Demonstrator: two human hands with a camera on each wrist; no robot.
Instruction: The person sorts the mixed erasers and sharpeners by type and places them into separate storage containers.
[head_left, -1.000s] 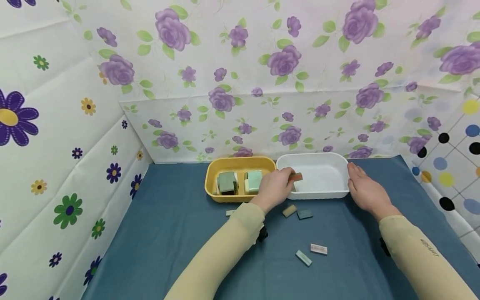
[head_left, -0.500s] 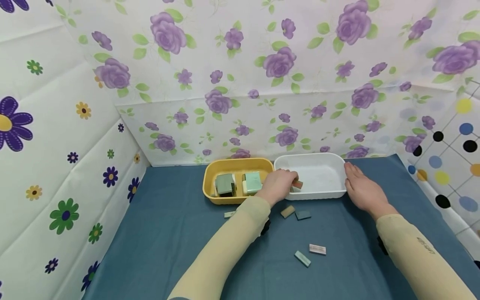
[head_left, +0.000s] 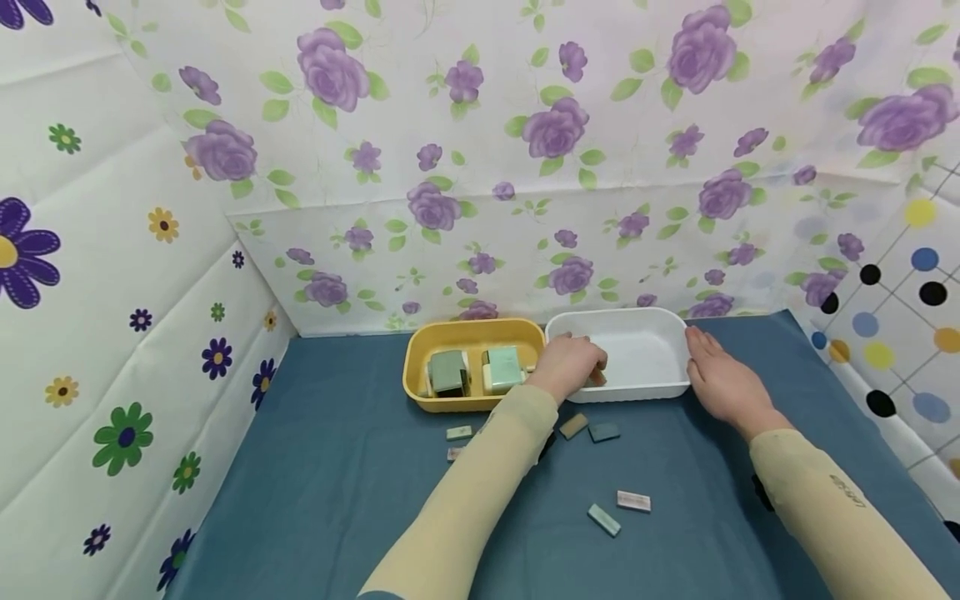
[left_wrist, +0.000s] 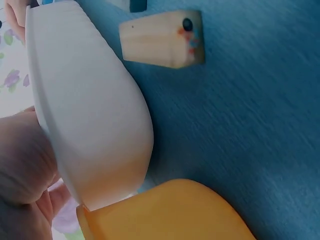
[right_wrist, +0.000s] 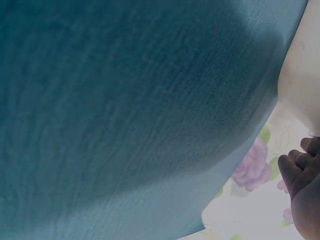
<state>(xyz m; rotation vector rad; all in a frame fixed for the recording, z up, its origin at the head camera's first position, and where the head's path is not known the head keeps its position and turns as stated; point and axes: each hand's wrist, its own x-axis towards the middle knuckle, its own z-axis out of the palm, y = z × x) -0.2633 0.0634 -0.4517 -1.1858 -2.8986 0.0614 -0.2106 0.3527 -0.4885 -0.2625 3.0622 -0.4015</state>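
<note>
My left hand (head_left: 572, 365) reaches over the left front rim of a white tray (head_left: 651, 392), fingers bent down inside it. In the left wrist view the tray's wall (left_wrist: 95, 100) hides the fingertips, so what they hold is not visible. My right hand (head_left: 726, 379) lies with straight fingers along the outside of the tray's right end. In the right wrist view, the fingers (right_wrist: 295, 167) extend beside the tray (right_wrist: 305, 80). In front of the tray lie a tan small block (head_left: 573, 427) and a dark teal small block (head_left: 603, 432).
A yellow tray (head_left: 411, 367) stands left against the white one, holding a grey-green boxy object (head_left: 447, 372) and a mint one (head_left: 503, 367). Loose small blocks lie nearer: pale green (head_left: 459, 432), pinkish (head_left: 633, 501), mint (head_left: 603, 520). Patterned cloth walls (head_left: 420, 275) surround the blue tabletop (head_left: 337, 500).
My left hand has moved slightly right and down into the white tray. The reddish-brown block seen in its fingers before is no longer visible. The right hand stays at the tray's end.
</note>
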